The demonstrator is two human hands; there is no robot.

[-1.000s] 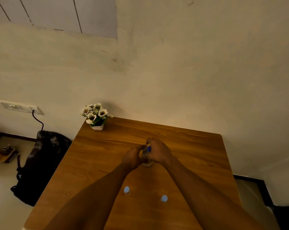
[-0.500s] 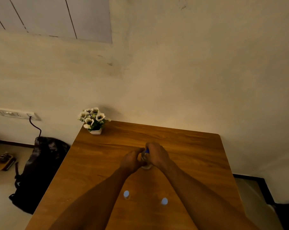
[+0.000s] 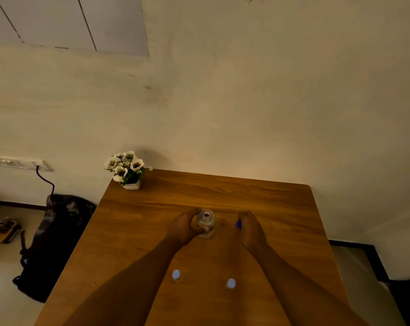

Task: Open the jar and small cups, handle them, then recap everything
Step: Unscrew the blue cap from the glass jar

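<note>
A small clear jar (image 3: 206,223) stands upright in the middle of the wooden table (image 3: 281,208), its mouth uncovered. My left hand (image 3: 184,228) grips the jar from the left, thumb across its front. To the right of the jar, apart from it, my right hand (image 3: 250,228) holds a blue cap (image 3: 238,224), of which only a sliver shows. Nearer to me, between my forearms, stand two small cups with pale blue caps: one on the left (image 3: 176,274), one on the right (image 3: 231,283).
A white pot of white flowers (image 3: 128,169) sits at the table's far left corner by the wall. A dark backpack (image 3: 55,243) leans on the floor left of the table, under a wall socket (image 3: 18,163) with a cable.
Both hands were together on the jar's top. Now my right hand has moved off to the right with the blue cap, leaving the jar's mouth uncovered in my left hand.
</note>
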